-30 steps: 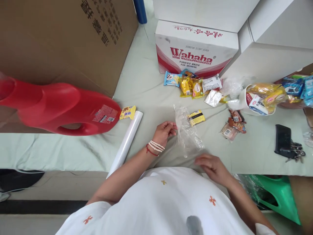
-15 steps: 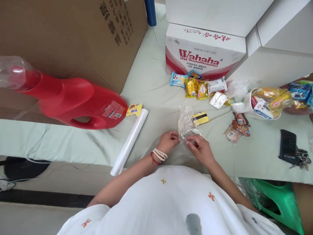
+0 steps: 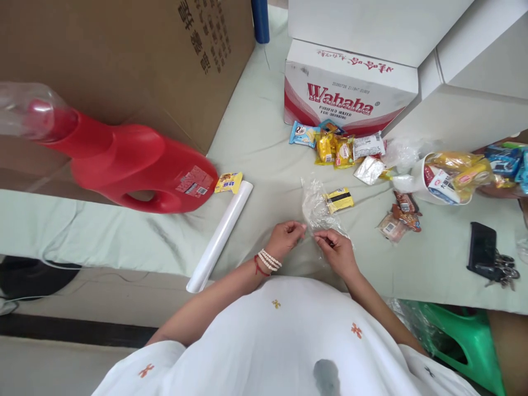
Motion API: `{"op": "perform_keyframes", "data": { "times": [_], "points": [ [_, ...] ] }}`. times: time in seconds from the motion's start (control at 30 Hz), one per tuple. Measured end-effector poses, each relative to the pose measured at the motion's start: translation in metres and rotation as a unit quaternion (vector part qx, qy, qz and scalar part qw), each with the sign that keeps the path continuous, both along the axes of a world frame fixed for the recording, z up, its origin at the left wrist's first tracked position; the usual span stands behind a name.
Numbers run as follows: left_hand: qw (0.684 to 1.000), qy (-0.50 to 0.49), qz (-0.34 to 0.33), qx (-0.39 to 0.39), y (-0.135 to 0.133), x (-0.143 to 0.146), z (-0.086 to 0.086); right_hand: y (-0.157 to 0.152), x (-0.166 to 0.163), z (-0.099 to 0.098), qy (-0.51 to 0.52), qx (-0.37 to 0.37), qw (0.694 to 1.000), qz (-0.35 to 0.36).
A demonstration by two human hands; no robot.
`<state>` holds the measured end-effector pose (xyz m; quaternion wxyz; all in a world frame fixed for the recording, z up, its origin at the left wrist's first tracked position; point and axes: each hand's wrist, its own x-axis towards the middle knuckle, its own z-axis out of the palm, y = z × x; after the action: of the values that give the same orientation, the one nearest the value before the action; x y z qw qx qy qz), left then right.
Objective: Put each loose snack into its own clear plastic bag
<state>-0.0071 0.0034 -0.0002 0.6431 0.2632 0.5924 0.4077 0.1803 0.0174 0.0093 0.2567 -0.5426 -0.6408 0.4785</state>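
Note:
A crumpled clear plastic bag (image 3: 317,206) lies on the cloth in front of me. At its near edge, my left hand (image 3: 286,237) pinches with thumb and forefinger. My right hand (image 3: 337,253) also has its fingertips closed on the bag's near edge, a short gap from the left. The bag's opening is too fine to make out. Touching the bag's right side is a small yellow packet (image 3: 339,200) with a black stripe. A white roll (image 3: 220,236) lies slantwise to the left of my hands.
A red jug (image 3: 144,165) and a brown carton (image 3: 136,66) stand left. Behind are a Wahaba-type white-and-red water carton (image 3: 346,99) and wrapped snacks (image 3: 342,148). To the right are a white cup (image 3: 419,176) of snacks, brown packets (image 3: 406,212), a black case (image 3: 482,247) with keys.
My right hand's fingers have closed together and moved slightly left, nearer my left hand. My left fingertips have shifted slightly up. The view has tilted a little.

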Motion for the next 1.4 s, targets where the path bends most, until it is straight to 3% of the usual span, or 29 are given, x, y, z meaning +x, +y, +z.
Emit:
{"op": "perform_keyframes", "data": {
  "times": [0.1, 0.27, 0.47, 0.57, 0.73, 0.8, 0.87, 0.93, 1.0, 1.1, 1.17, 1.2, 1.27, 1.4],
  "points": [
    [0.999, 0.031, -0.015, 0.040, 0.000, 0.001, 0.000, -0.002, -0.005, 0.003, 0.012, -0.011, 1.000, -0.008],
    [0.998, -0.024, -0.022, 0.049, -0.001, 0.001, -0.001, -0.004, -0.012, 0.004, 0.152, -0.170, 0.970, -0.086],
    [0.982, -0.169, 0.083, 0.014, -0.008, -0.019, 0.011, 0.005, 0.004, 0.019, 0.239, -0.183, 0.918, -0.259],
    [0.967, -0.215, 0.136, -0.022, -0.016, -0.045, 0.013, 0.009, 0.025, 0.023, 0.229, -0.180, 0.909, -0.298],
    [0.980, -0.089, 0.173, -0.044, -0.037, -0.078, 0.003, -0.001, 0.057, 0.011, 0.158, -0.176, 0.919, -0.316],
    [0.986, 0.040, 0.163, -0.013, -0.044, -0.083, 0.005, -0.005, 0.065, 0.008, 0.108, -0.170, 0.936, -0.288],
    [0.964, 0.208, 0.154, 0.056, -0.047, -0.084, 0.015, -0.005, 0.071, 0.010, 0.031, -0.138, 0.958, -0.250],
    [0.918, 0.345, 0.129, 0.150, -0.043, -0.084, 0.032, 0.001, 0.073, 0.015, -0.048, -0.083, 0.969, -0.229],
    [0.883, 0.399, 0.069, 0.238, -0.033, -0.080, 0.050, 0.010, 0.072, 0.018, -0.104, -0.029, 0.972, -0.211],
    [0.873, 0.352, -0.130, 0.312, -0.015, -0.061, 0.062, 0.025, 0.063, 0.015, -0.128, -0.011, 0.984, -0.119],
    [0.853, 0.315, -0.280, 0.309, -0.007, -0.043, 0.054, 0.029, 0.056, 0.009, -0.115, -0.036, 0.991, -0.054],
    [0.842, 0.324, -0.319, 0.293, -0.003, -0.034, 0.047, 0.030, 0.053, 0.005, -0.106, -0.048, 0.992, -0.040],
    [0.822, 0.383, -0.332, 0.259, 0.000, -0.024, 0.029, 0.026, 0.052, -0.001, -0.095, -0.054, 0.993, -0.053],
    [0.766, 0.544, -0.268, 0.210, -0.001, -0.031, 0.004, 0.012, 0.070, -0.008, -0.081, -0.068, 0.989, -0.107]
  ]
}}
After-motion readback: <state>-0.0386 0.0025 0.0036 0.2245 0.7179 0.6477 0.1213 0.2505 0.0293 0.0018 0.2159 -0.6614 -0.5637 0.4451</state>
